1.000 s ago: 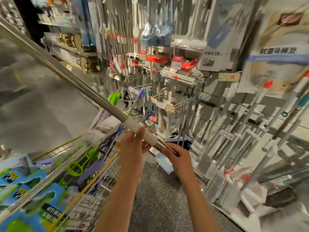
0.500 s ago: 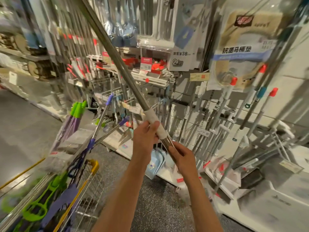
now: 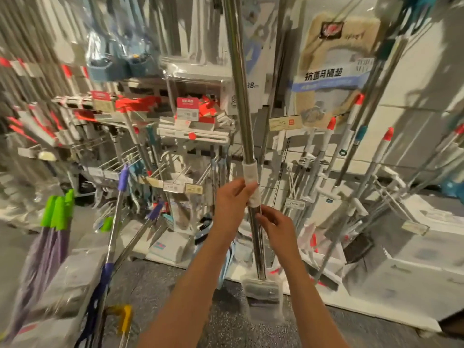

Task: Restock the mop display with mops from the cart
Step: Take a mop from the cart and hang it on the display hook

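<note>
in front of the person stands the big mop display (image 3: 326, 172), a white wall full of hooks, racks and many leaning poles with red and blue caps. it is blurry, so the small tags cannot be read. low on the left is the cart (image 3: 120, 320), with a yellow corner on its wire edge, and more mops with purple and green handles poke up out of it. between the cart and the wall, right in the middle, is the mop (image 3: 239, 96) that is being put away. its shiny metal pole stands almost straight up and down, running from above the top of the view to the flat head (image 3: 262, 295), which is wrapped in clear plastic and sits low near the floor, just by the white base of the display. whether the head touches the floor cannot be told. the left hand (image 3: 232, 204) is higher and its fingers curl around the white sleeve (image 3: 251, 182) on the pole. the right hand (image 3: 276, 226) is just below it and pinches the bare metal with its fingertips. so most of the pole's length is above both hands, and the head hangs below them. the display lies straight ahead, past the pole. the right hand is the one nearer the head, so it looks best placed to steer the bottom in, while the left keeps the tall top from tipping.
</note>
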